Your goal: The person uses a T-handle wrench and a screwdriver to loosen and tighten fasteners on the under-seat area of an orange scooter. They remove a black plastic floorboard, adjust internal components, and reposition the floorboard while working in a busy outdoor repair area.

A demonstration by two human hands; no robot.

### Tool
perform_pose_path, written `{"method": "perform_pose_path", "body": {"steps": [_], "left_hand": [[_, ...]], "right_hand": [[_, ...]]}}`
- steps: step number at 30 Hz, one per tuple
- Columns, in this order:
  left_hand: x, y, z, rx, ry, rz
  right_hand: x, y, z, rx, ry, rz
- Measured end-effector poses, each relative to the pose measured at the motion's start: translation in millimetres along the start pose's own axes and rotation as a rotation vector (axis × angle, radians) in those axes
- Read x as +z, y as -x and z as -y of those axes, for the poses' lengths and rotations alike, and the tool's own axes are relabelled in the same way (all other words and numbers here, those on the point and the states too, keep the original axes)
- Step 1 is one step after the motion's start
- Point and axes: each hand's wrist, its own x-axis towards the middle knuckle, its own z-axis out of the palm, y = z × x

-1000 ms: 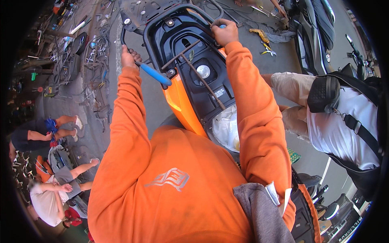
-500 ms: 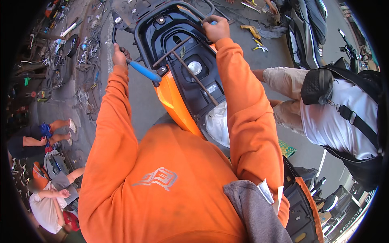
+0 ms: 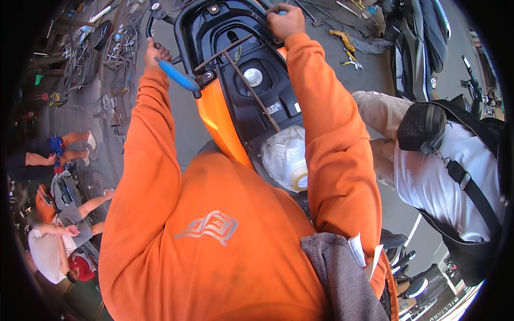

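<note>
My left hand (image 3: pixel 157 53) is closed around a black curved bar (image 3: pixel 149 25) at the left of an orange and black scooter. A blue rubber grip (image 3: pixel 181 76) slants away just below those fingers. My right hand (image 3: pixel 286 22) is closed at the far right of the scooter's black frame (image 3: pixel 184 32); a bit of blue grip shows under its fingers. Between my arms, a rusty T-shaped rod (image 3: pixel 250 88) lies across the black compartment (image 3: pixel 278 85), beside a round silver cap (image 3: pixel 252 77). A white plastic bag (image 3: pixel 281 152) with a tape roll (image 3: pixel 301 180) sits nearer me.
Another person in a white shirt (image 3: pixel 450 171) stands close on my right, with a parked motorcycle (image 3: pixel 417 48) beyond. A yellow drill-like tool (image 3: pixel 342 39) and pliers (image 3: pixel 352 61) lie on the ground. Tools and cables (image 3: pixel 118 53) clutter the left; a person (image 3: pixel 51 249) sits there.
My view has shifted, and the scooter front and both hands now appear higher in it. More of the plastic bag shows, with the tape roll. Both hands keep their hold.
</note>
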Motion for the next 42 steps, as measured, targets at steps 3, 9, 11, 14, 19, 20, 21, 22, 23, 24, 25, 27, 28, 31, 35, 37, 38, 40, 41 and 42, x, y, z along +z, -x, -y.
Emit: {"method": "perform_pose_path", "body": {"steps": [3, 9, 11, 14, 19, 20, 21, 22, 23, 24, 25, 27, 28, 31, 35, 37, 38, 40, 41, 42], "left_hand": [[1, 0, 1, 0.013, 0.006, 0.003], [-6, -10, 3, 0.041, 0.013, 0.017], [-6, -14, 4, 0.074, 0.034, -0.002], [-6, -14, 6, 0.111, 0.016, 0.009], [-7, -5, 5, 0.081, 0.003, 0.066], [-6, -3, 5, 0.085, 0.01, 0.069], [-5, -2, 5, 0.087, 0.015, 0.059], [-4, 1, 6, 0.089, 0.022, 0.048], [-3, 2, 6, 0.086, 0.031, 0.032], [-2, 4, 7, 0.095, 0.055, 0.053], [-1, 5, 6, 0.095, 0.081, 0.068], [0, 9, 8, 0.082, 0.096, 0.073], [0, 10, 8, 0.082, 0.09, 0.067], [1, 11, 7, 0.072, 0.079, 0.065], [4, 7, 6, 0.029, 0.077, 0.048], [4, 5, 6, 0.027, 0.073, 0.055], [3, 4, 7, 0.023, 0.066, 0.048], [2, 2, 7, 0.027, 0.064, 0.049], [1, 1, 8, 0.027, 0.055, 0.054], [0, 0, 8, 0.022, 0.048, 0.055]], "right_hand": [[0, -1, -1, -0.01, -0.002, 0.055], [-5, 0, -2, 0.05, -0.065, 0.115], [-5, 0, -3, 0.036, -0.025, 0.106], [-6, 1, -4, 0.022, 0.011, 0.093], [-5, -2, -6, -0.008, -0.067, 0.096], [-5, -3, -6, 0.006, -0.056, 0.098], [-5, -5, -7, 0.021, -0.044, 0.101], [-5, -6, -8, 0.036, -0.032, 0.106], [-5, -8, -9, 0.051, -0.051, 0.126], [-5, -9, -11, 0.071, -0.068, 0.144], [-4, -10, -12, 0.092, -0.085, 0.161], [-3, -9, -13, 0.069, -0.078, 0.144], [-2, -8, -14, 0.046, -0.078, 0.135], [-2, 1, -11, -0.035, 0.007, 0.049], [-6, 14, 0, 0.093, -0.025, 0.063], [-9, 23, 6, -0.023, -0.029, 0.022], [-10, 27, 8, -0.017, -0.037, 0.017], [-11, 32, 9, -0.022, -0.033, -0.021], [-11, 34, 9, 0.051, -0.047, -0.014], [-11, 35, 8, 0.102, -0.064, -0.017]]}}
